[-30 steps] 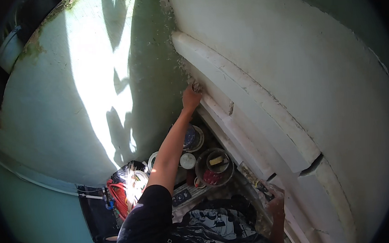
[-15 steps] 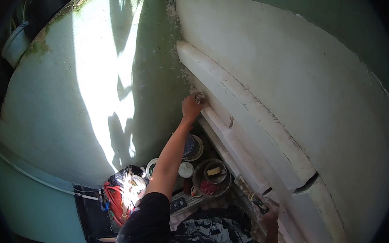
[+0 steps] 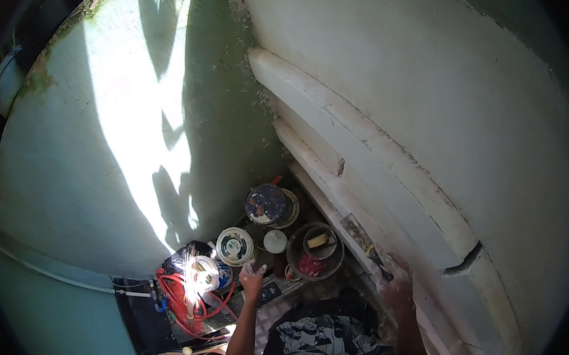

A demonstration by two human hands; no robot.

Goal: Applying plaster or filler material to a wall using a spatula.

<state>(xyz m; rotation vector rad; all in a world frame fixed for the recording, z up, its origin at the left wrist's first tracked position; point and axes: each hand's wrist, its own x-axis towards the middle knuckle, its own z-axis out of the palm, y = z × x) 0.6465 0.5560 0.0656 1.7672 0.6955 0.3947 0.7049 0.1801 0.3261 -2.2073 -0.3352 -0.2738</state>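
My left hand (image 3: 252,280) is low in the middle, just below a white-lidded tub (image 3: 234,247). Its thumb and forefinger look spread, and I see nothing between them. At the right, my right hand (image 3: 397,280), powdered with white dust, grips the dark handle of a putty knife (image 3: 356,232). The knife's flat, smeared blade points up and left, close to the white ledge (image 3: 366,208). Between the hands sits a grey basin (image 3: 333,263). Inside it are a smaller bowl with a yellow sponge (image 3: 317,241) and something dark red (image 3: 310,264).
A dark-lidded paint bucket (image 3: 265,204) and a small white-topped container (image 3: 275,241) stand in the corner. A red hose (image 3: 171,297) coils at lower left. The stepped white wall (image 3: 411,102) has a dark crack (image 3: 463,262); a green wall (image 3: 227,115) meets it.
My left hand has left the wall corner and come down toward the buckets. The right hand, still holding the putty knife, has shifted slightly up in view. The whole view has tilted a little.
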